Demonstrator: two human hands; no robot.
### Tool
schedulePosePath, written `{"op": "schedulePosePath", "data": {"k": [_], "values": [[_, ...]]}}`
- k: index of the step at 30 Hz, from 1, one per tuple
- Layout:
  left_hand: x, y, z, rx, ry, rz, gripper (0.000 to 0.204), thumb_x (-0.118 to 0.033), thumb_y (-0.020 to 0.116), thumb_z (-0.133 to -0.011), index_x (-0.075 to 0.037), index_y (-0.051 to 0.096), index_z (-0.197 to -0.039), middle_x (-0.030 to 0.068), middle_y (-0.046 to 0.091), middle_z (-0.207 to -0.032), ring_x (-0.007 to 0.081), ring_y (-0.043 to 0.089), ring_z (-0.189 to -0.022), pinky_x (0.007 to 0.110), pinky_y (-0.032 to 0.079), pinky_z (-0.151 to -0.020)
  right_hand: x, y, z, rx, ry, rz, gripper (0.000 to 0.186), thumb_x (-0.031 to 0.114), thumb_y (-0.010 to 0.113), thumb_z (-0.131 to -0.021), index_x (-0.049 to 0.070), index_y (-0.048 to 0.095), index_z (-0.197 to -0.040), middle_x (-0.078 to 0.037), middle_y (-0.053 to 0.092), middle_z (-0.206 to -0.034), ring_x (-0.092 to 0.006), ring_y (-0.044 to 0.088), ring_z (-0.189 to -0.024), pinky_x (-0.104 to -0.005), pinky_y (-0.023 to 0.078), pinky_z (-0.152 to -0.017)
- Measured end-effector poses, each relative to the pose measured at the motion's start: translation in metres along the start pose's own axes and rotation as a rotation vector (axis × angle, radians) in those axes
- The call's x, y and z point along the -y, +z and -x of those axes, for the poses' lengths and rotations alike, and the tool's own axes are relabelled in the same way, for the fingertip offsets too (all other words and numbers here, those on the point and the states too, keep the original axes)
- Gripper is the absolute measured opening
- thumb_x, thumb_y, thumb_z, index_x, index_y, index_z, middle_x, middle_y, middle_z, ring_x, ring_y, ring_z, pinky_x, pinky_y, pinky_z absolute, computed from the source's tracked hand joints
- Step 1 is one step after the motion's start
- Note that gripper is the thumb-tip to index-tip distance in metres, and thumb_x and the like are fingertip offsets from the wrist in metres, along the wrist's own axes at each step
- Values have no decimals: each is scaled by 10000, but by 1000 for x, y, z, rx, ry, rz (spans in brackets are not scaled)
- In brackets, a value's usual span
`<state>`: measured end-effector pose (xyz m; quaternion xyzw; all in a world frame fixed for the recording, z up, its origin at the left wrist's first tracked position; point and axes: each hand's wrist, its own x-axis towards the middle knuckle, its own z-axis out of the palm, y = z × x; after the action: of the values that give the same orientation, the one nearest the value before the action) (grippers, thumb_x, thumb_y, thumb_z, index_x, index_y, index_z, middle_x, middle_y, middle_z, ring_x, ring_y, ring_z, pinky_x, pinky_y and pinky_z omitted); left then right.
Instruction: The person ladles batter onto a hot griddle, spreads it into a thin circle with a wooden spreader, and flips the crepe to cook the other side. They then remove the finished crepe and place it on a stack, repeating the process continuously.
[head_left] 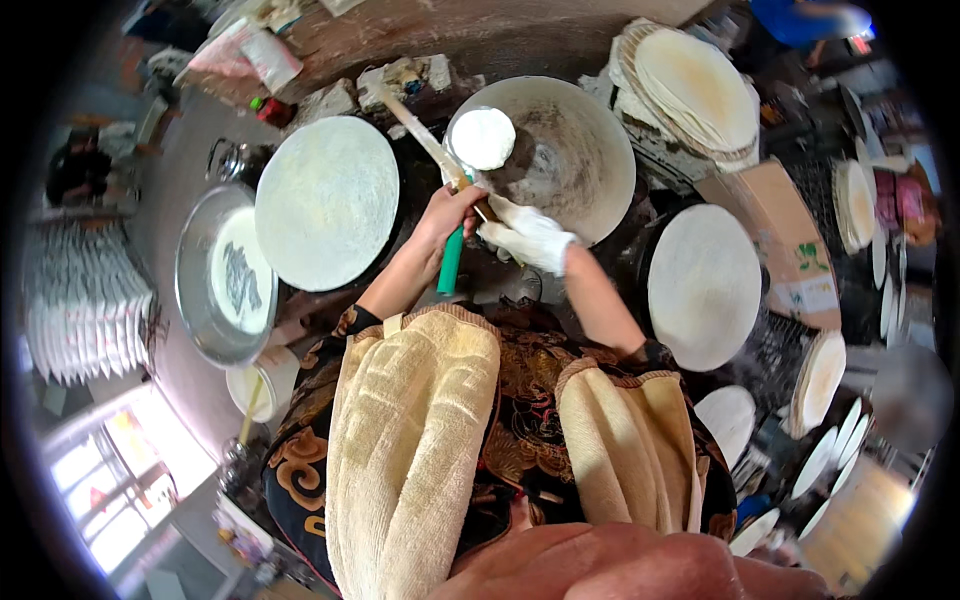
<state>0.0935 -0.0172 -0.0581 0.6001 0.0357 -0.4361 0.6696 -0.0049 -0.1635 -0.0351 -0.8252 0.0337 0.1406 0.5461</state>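
My bare left hand (pixel 450 215) is closed around the green handle of a ladle (pixel 452 262). The ladle's round bowl is full of white batter (pixel 483 138) and hangs over the left part of a large round griddle (pixel 580 150). My right hand (pixel 530 238), in a white glove, grips the near end of a long flat wooden stick (pixel 430 145). That stick slants away to the far left and crosses the ladle handle beside my left fingers. Both hands are close together at the griddle's near edge; their grip is partly hidden.
Left stands a round griddle (pixel 328 203) coated pale, with a metal basin (pixel 187 270) of white batter beyond it. Another pale-topped griddle (pixel 705 287) sits at right. Stacked thin pancakes (pixel 695 85) lie far right, near a cardboard box (pixel 790 235). A white bucket (pixel 250 393) stands near left.
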Motion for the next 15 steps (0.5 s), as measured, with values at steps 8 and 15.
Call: {"op": "schedulePosePath", "data": {"k": [8, 15], "values": [[-9, 44, -29, 306, -252, 25, 370, -430, 583, -906, -138, 374, -820, -42, 346, -506, 77, 338, -379, 237, 274, -340, -65, 66, 38, -937, 214, -1020, 218, 235, 543, -913, 107, 564, -1088, 0, 537, -672, -106, 509, -527, -246, 412, -434], [17, 104, -61, 514, -464, -202, 343, -420, 491, -942, -170, 369, -741, -48, 352, -481, 59, 334, -391, 242, 236, -340, -116, 97, 121, -1045, 381, -1166, 304, 350, 463, -962, 93, 602, -1046, -23, 546, -714, -99, 496, -548, -256, 439, -441]]}}
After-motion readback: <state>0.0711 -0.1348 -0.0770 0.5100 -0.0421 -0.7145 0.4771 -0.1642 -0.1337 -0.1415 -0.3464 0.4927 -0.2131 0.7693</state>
